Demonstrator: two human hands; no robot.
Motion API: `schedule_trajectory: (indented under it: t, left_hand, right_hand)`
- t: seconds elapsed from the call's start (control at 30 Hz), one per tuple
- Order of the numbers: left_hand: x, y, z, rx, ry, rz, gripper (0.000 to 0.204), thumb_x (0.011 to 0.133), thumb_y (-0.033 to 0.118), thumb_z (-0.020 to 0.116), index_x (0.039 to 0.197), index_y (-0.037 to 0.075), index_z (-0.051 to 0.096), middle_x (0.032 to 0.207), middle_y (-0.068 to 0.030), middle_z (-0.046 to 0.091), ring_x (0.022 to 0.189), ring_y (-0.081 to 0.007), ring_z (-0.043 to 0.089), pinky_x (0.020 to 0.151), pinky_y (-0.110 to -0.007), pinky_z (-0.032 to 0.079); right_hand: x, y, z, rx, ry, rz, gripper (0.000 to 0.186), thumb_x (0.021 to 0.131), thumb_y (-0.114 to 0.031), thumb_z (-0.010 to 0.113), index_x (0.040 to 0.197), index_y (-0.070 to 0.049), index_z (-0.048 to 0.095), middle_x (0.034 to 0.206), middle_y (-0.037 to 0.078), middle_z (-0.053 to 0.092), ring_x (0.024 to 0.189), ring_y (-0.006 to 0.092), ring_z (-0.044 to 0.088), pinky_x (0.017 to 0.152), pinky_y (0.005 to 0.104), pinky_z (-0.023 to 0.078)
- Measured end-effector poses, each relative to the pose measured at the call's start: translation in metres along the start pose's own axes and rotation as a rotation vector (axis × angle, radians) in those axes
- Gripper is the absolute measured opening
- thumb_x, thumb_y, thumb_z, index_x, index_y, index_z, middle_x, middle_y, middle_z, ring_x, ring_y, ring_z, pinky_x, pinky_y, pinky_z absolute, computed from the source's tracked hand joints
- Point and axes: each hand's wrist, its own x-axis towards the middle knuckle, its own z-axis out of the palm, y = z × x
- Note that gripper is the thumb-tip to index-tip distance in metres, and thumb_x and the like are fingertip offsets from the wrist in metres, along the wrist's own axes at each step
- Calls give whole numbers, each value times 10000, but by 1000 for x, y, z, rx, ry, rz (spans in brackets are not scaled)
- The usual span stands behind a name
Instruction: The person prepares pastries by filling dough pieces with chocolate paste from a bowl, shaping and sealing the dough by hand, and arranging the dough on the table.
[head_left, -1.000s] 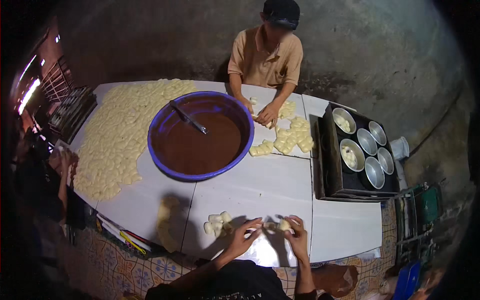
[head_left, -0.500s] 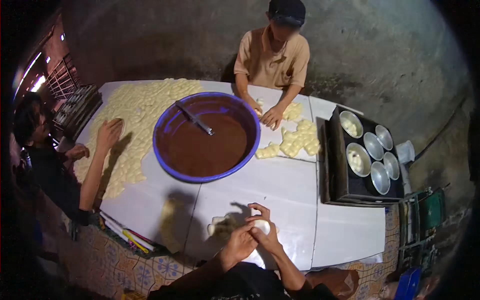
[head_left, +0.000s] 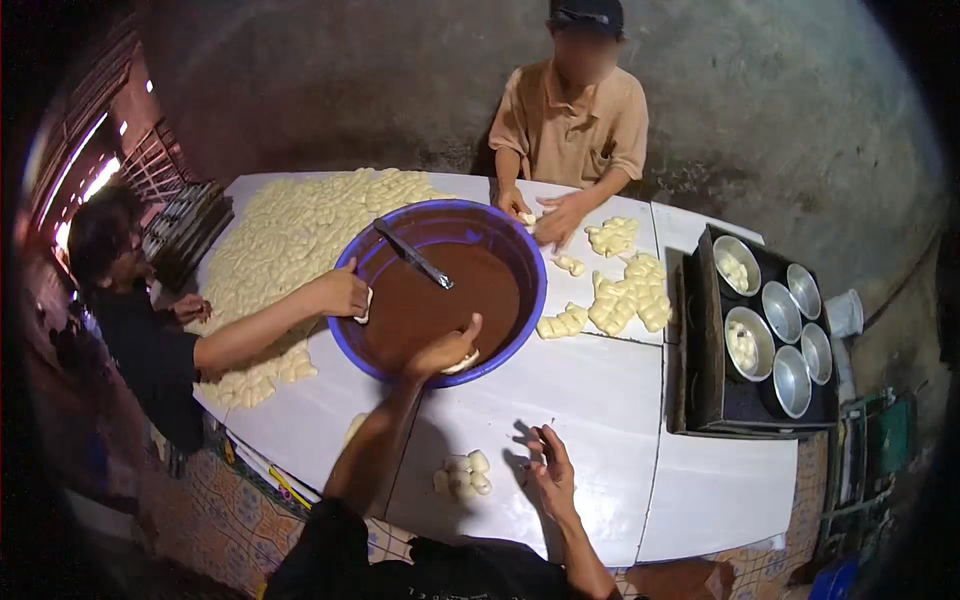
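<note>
My left hand (head_left: 445, 352) reaches over the near rim of a purple basin (head_left: 350, 335), its fingers closed on a pale dough piece (head_left: 461, 364) and its thumb raised. Brown filling (head_left: 435, 310) covers the bottom of the basin, and a long metal-coloured utensil (head_left: 412, 253) rests against its far side. Above the white table, my right hand (head_left: 552, 475) is open, fingers apart and nothing in it. Between my forearms sits a small cluster of filled-looking dough balls (head_left: 463, 474) on the table (head_left: 560, 400).
A co-worker's hand (head_left: 343, 292) on the left dips a dough piece into the basin. Across the table, another person (head_left: 580, 120) handles dough beside several flattened pieces (head_left: 630, 295). Dough pieces (head_left: 300, 220) blanket the far left. Round metal tins (head_left: 790, 382) fill a dark tray (head_left: 710, 405) on the right.
My hands have parted: the left has moved forward into the basin, the right stays near the table's front, now opened. The left co-worker's arm has swung right into the basin. The view has shifted slightly.
</note>
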Motion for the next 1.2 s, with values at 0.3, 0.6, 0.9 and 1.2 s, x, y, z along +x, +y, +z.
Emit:
schedule_trajectory:
  t: [0.3,0.6,0.9,1.2]
  left_hand:
    - [-150,72,119,-1315,-51,293,920,909,728,175,1342,-44,429,1102,-209,625,946,-331,626,874,-405,484]
    - [-162,24,192,-858,322,110,488,939,309,552,1301,-15,511,1087,-143,580,990,-218,581,810,-330,484]
    - [-185,34,199,-567,343,537,127,865,25,660,955,-65,652,952,-88,600,908,-160,616,760,-279,536]
    - [-167,14,243,-501,400,588,192,879,96,682,1018,-9,604,947,-75,602,814,-121,610,685,-261,539]
  right_hand:
    - [15,22,-2,671,72,365,542,962,-323,553,1351,28,416,1185,153,553,1012,164,557,779,261,489]
    - [-18,-14,29,-782,31,-216,258,826,-44,650,1082,-14,673,1119,103,556,1045,265,528,831,331,458]
    - [-28,-45,13,-390,84,-264,190,839,-35,659,1025,-2,679,1075,116,566,1009,226,581,863,313,484]
    - [-54,-34,-1,-445,177,42,358,853,-59,639,1209,-93,617,926,112,642,823,191,607,742,302,479]
